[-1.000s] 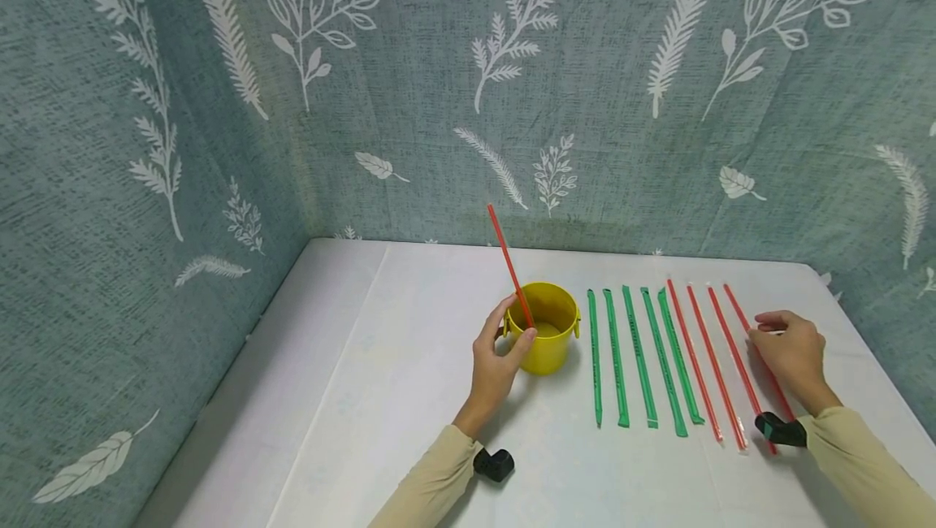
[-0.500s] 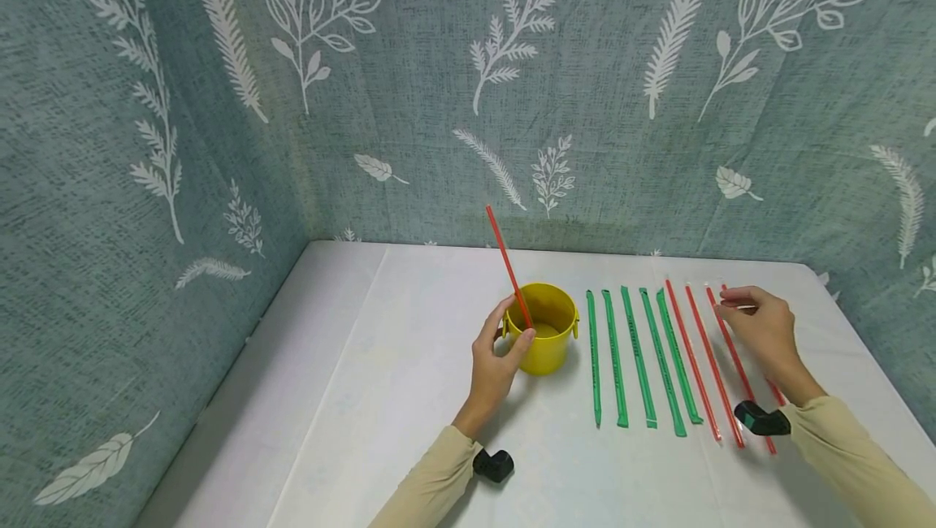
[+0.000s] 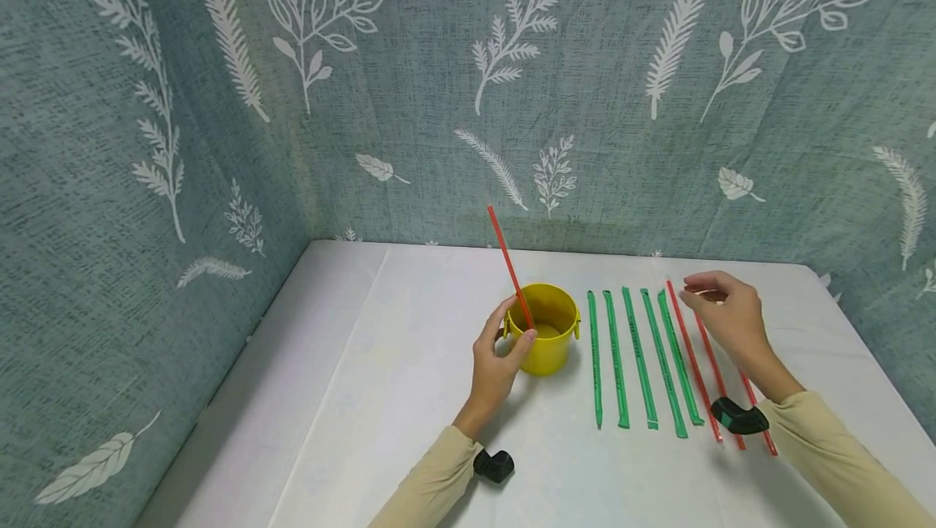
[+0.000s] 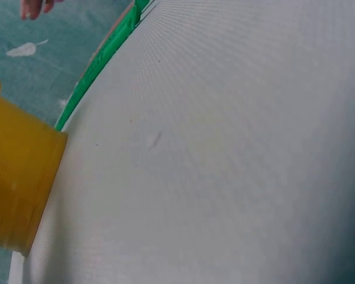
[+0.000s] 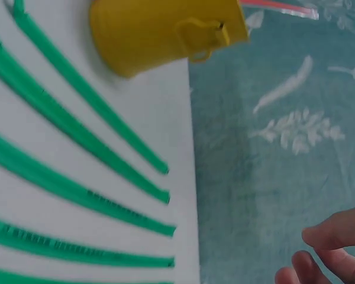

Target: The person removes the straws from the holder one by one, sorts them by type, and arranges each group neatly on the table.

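In the head view, my left hand holds a small yellow bucket at its left side, thumb at the front rim. One red straw stands tilted left inside the bucket, its lower end near that thumb. My right hand, fingers loosely bent, hovers over the tops of the wrapped red straws lying on the table; nothing shows between its fingers. The right wrist view shows its thumb and fingertips apart from any straw. The hand and forearm hide part of the red row.
Several green-wrapped straws lie side by side between the bucket and the red ones. The white table ends at a leaf-patterned teal cloth behind and at the left. A black wrist camera sits on the left wrist.
My right hand has moved left across the red straws, from the rightmost one to above those nearest the green row. The left hand, bucket and straw in it have stayed put.
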`<action>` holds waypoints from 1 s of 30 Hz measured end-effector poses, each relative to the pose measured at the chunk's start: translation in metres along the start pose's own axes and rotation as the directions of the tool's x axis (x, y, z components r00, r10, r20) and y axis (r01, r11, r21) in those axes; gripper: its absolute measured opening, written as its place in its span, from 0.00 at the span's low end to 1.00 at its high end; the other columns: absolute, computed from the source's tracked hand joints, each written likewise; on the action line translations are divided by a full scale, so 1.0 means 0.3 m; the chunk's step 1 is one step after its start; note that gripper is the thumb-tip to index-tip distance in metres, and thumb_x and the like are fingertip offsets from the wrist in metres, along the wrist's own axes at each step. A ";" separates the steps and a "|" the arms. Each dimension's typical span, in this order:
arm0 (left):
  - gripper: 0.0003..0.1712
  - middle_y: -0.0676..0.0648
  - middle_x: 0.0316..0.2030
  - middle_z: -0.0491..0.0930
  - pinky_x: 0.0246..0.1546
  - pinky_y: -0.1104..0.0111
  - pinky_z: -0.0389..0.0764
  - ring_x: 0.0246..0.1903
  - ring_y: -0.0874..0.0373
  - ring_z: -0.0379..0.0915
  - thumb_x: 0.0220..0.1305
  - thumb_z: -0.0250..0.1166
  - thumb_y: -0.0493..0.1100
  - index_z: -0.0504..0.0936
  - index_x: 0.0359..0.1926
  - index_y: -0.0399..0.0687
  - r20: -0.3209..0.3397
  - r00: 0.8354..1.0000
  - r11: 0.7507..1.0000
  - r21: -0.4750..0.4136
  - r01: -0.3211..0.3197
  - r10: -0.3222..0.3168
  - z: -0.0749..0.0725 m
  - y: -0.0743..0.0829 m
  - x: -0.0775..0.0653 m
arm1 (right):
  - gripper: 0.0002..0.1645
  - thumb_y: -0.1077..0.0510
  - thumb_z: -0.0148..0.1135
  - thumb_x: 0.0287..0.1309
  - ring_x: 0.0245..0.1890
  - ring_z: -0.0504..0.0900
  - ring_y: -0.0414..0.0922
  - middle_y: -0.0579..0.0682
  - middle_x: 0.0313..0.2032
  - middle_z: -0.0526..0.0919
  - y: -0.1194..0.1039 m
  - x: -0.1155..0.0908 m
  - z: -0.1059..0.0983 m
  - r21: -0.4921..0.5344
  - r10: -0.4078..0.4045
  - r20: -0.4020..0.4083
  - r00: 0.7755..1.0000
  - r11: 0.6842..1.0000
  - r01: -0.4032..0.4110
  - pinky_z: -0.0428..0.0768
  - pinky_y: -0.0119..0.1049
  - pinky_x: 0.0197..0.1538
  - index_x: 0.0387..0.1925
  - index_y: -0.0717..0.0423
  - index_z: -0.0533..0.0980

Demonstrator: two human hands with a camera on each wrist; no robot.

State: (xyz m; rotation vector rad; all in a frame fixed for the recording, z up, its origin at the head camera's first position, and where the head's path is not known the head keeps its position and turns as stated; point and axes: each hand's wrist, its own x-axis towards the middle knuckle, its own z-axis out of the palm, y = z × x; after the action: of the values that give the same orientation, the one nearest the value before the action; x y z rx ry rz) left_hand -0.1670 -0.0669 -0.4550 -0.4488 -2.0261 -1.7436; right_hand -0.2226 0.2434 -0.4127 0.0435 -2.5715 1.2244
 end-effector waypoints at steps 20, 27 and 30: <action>0.29 0.44 0.58 0.65 0.46 0.48 0.63 0.57 0.54 0.59 0.57 0.59 0.37 0.63 0.60 0.41 0.001 1.000 1.000 -0.015 -0.001 0.001 0.001 -0.006 -0.004 | 0.17 0.48 0.58 0.53 0.36 0.72 0.40 0.48 0.39 0.76 -0.243 -0.018 0.064 0.120 -0.054 0.101 0.993 0.992 0.041 0.72 0.27 0.33 0.42 0.52 0.74; 0.29 0.45 0.58 0.65 0.46 0.50 0.64 0.57 0.54 0.59 0.57 0.59 0.37 0.63 0.60 0.42 0.001 1.000 1.000 -0.012 -0.005 0.005 0.003 -0.011 -0.004 | 0.17 0.48 0.58 0.52 0.35 0.73 0.42 0.49 0.38 0.76 -0.273 -0.013 0.099 0.188 -0.106 0.100 0.989 0.978 0.086 0.73 0.28 0.34 0.39 0.55 0.75; 0.29 0.45 0.58 0.65 0.46 0.50 0.64 0.57 0.54 0.59 0.57 0.59 0.38 0.63 0.60 0.42 0.000 1.000 1.000 -0.012 -0.004 0.004 0.003 -0.011 -0.003 | 0.16 0.49 0.59 0.52 0.34 0.72 0.41 0.49 0.37 0.76 -0.289 -0.014 0.114 0.228 -0.144 0.088 0.986 0.966 0.121 0.72 0.29 0.36 0.39 0.55 0.76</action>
State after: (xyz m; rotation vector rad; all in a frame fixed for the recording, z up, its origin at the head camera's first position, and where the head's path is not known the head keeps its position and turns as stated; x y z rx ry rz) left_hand -0.1678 -0.0667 -0.4583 -0.4564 -2.0140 -1.7539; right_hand -0.2139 0.1614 -0.3688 0.3298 -2.4572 1.4869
